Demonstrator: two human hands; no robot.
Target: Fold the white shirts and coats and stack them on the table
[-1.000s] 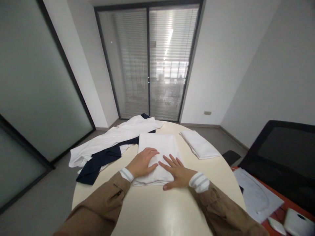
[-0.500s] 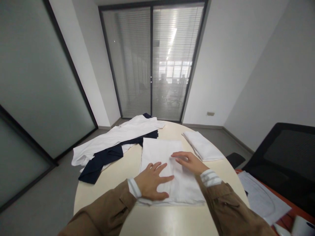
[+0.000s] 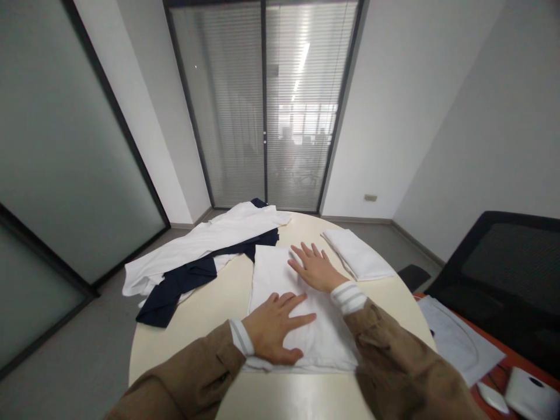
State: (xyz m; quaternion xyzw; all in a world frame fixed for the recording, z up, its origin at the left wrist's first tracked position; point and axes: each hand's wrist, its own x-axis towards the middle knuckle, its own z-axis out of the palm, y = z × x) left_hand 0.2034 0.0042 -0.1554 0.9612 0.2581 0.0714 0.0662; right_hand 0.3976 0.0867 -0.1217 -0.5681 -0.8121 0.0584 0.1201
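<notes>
**Pressing a folded garment flat, one piece done, a heap untouched**

On the round table (image 3: 205, 318), a loose heap of white and navy clothes (image 3: 196, 256) lay unfolded at the far left, seemingly left to do. The white garment (image 3: 273, 271) lay at the near middle as a neat rectangle. A smaller folded piece (image 3: 359, 256) sat far right, apparently finished. Both hands were spread flat on the garment, gripping nothing: the left hand (image 3: 275, 337) on its near end, the right hand (image 3: 315, 269) on its far end.

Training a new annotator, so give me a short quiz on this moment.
1. True or false: left hand and right hand both lie flat on the large folded cloth.
2. What lies on the table right of it? A) smaller folded cloth B) mug C) book
3. Fill in: the navy garment is piled with a loose ___ one.
Key: true; A; white.
</notes>
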